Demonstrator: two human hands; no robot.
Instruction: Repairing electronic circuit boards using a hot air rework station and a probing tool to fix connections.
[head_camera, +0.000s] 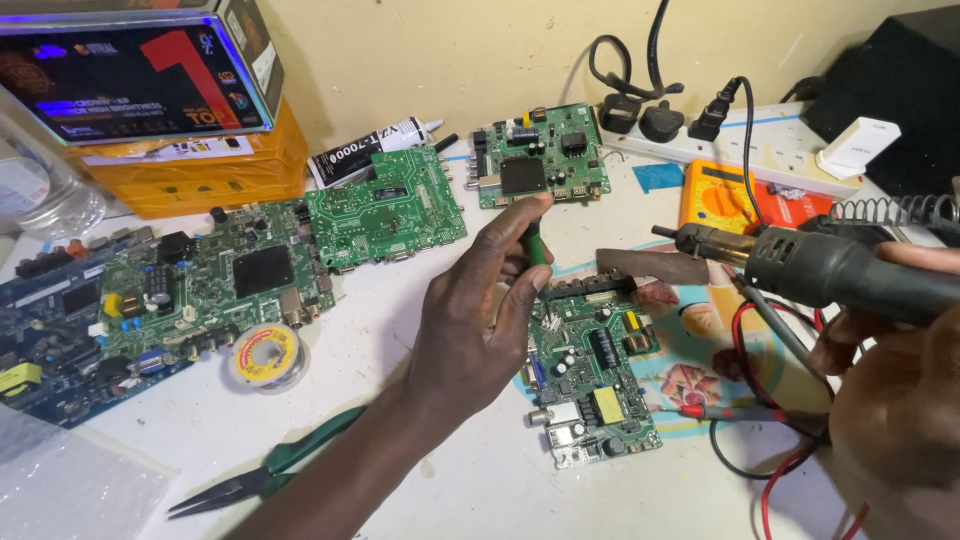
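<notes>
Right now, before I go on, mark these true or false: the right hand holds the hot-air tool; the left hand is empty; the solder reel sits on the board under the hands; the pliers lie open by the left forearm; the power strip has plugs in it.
1. The right hand holds the hot-air tool. True.
2. The left hand is empty. False: it grips a thin green-handled tool over the circuit board.
3. The solder reel sits on that board. False: it lies on the table, beside the large green board at left.
4. The green-handled pliers lie by the left forearm. True, though whether the jaws are open is unclear.
5. The power strip has plugs in it. True.
</notes>
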